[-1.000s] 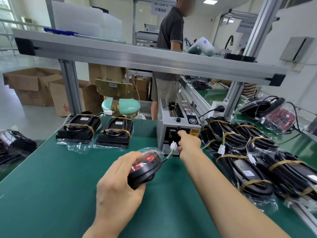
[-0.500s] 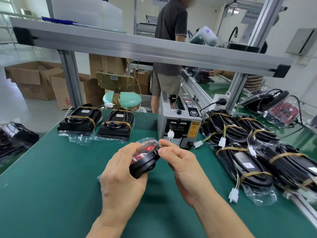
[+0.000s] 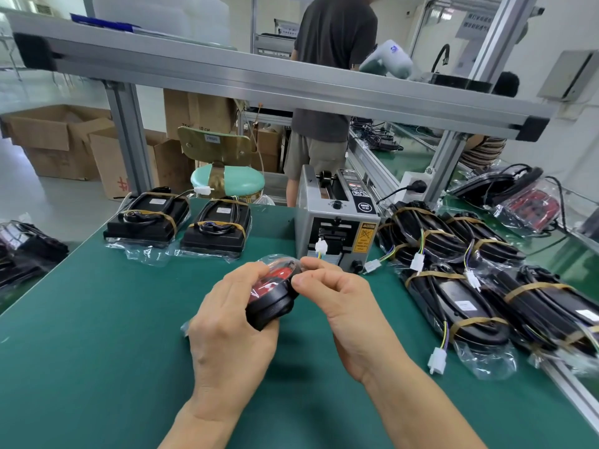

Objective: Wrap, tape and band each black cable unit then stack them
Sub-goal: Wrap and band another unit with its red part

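Mid-desk (image 3: 97,335): left hand (image 3: 231,322) is grasping a black cable unit (image 3: 270,303) with a red face, bagged in clear film, held tilted above the green surface. Right hand (image 3: 337,296) is pinching the film at the unit's 1 o'clock edge. Tape dispenser (image 3: 337,228) is sitting at 12 o'clock; two banded units (image 3: 178,222) at 10 o'clock, apart from a pile of banded units (image 3: 479,273) at 3 o'clock.
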Motion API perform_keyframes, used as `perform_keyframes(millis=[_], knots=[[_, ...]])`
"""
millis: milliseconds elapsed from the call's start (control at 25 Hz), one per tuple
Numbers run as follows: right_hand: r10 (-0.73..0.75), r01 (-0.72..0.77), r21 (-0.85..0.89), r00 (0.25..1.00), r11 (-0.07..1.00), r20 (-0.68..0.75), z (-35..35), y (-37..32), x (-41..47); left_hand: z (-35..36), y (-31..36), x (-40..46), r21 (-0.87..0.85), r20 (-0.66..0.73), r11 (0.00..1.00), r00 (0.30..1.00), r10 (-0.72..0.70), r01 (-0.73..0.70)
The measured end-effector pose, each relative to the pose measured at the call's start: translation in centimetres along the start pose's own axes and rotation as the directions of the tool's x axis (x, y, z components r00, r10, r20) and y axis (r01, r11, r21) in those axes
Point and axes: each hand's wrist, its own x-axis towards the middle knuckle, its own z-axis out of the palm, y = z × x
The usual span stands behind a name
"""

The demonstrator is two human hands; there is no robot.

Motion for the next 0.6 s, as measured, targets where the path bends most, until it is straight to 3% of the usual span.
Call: perform_keyframes(millis=[440, 600], knots=[[-0.142, 0.099, -0.231, 0.974, 0.968, -0.175, 1.0, 1.2, -0.6, 0.2, 0.0, -0.3, -0.003, 0.009, 1.000, 1.000, 0.017, -0.017], [-0.082, 0.079, -0.028, 0.979, 0.997, -0.185, 1.0, 1.6, -0.7, -0.1, 0.2, -0.1, -0.004, 0.013, 1.000, 1.000, -0.005, 0.005]])
